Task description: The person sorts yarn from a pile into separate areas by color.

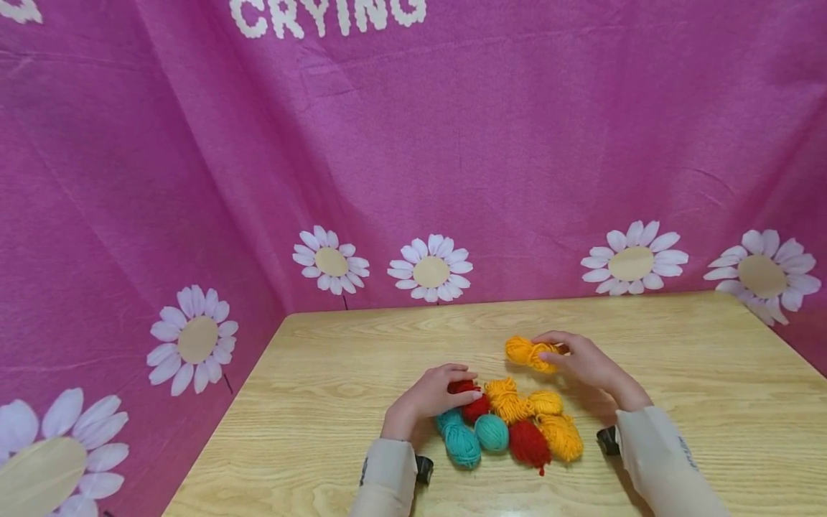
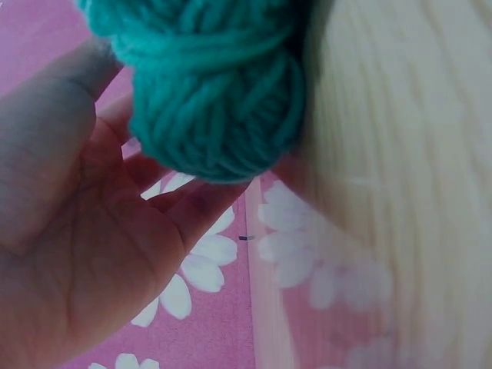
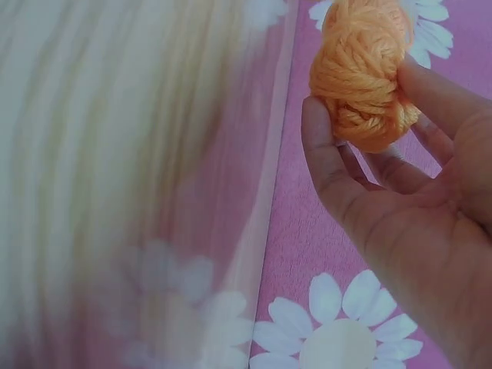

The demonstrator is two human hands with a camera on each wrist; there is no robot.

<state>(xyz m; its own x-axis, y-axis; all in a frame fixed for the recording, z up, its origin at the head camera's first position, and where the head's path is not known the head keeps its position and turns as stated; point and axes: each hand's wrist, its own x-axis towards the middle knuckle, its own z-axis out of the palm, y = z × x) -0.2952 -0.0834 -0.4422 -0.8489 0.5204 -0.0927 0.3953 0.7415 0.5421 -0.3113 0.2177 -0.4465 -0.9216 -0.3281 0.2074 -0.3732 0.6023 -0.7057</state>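
Note:
My right hand (image 1: 584,360) grips one end of a yellow-orange yarn skein (image 1: 522,351) between thumb and fingers, beyond the other yarn. Up close in the right wrist view, that skein shows its wound strands. My left hand (image 1: 431,391) curls thumb and fingers round a red yarn ball (image 1: 477,408) at the left of the cluster. Just in front of this hand lies a long teal skein (image 1: 461,444), which hides the red yarn in the left wrist view. Beside it are a round teal ball (image 1: 492,433) and a second red ball (image 1: 529,443) with a loose end.
Several more yellow yarn pieces lie at the cluster's right, among them a looped skein (image 1: 507,401), a small ball (image 1: 545,402) and a larger one (image 1: 561,437). The wooden table (image 1: 310,424) meets a magenta cloth (image 1: 517,143) printed with white daisies.

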